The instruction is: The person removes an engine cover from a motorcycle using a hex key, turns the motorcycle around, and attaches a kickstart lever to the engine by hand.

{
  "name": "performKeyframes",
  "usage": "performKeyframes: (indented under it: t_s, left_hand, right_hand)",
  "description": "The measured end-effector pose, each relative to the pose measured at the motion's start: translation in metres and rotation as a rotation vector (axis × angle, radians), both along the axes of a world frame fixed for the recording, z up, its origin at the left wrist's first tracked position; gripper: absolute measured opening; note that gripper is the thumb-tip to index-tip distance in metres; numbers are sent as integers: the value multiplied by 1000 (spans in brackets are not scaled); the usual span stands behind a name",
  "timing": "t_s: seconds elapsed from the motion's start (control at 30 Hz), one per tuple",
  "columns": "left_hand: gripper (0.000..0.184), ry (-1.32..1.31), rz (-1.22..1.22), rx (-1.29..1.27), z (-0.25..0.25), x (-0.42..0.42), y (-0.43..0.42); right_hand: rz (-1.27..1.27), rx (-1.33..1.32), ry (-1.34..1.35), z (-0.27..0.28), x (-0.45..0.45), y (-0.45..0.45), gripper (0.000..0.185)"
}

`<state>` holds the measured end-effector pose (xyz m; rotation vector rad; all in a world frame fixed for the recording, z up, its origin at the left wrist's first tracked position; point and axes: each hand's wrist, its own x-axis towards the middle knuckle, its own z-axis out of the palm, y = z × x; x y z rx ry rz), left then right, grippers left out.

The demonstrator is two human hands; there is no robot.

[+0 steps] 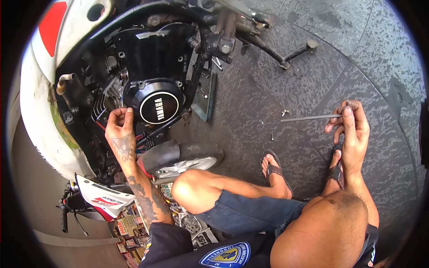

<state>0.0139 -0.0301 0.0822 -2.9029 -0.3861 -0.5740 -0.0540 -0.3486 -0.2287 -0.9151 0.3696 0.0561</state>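
Note:
My left hand (120, 127) is beside the black engine cover (159, 106) marked YAMAHA, its thumb and fingers pinched together near the cover's lower left edge. Whatever is between those fingertips is too small to make out. Out to the right, over the dark floor, my right hand (353, 123) holds a thin grey metal rod (308, 118) between thumb and fingers. The rod's free end points left. On the floor near that end lie small screws (284, 113) and one longer screw (272, 136).
The motorcycle's white body panel (38, 111) curves along the left, with a wheel (183, 163) below the engine. A kickstand (286, 60) juts out at the top. A tray (206, 96) with small parts stands beside the engine. Boxes (129, 228) lie at lower left.

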Motion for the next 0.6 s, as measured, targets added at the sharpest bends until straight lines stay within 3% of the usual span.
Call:
performKeyframes:
  t_s: [0.17,0.37,0.5,0.6]
  left_hand:
    - [18,-4,45,209,-6,4,-27]
    - [20,-87,-42,253,-15,6,-23]
    - [14,-125,-104,104,-10,-14,-33]
    - [12,-112,-341,-390,-11,-39,-35]
  right_hand:
    - [-23,-4,-10,-3,3,-1,19]
    - [126,-233,-46,-24,11,-1,18]
    - [162,-358,-66,-41,13,5,17]
    - [214,-438,-11,-59,18,8,24]
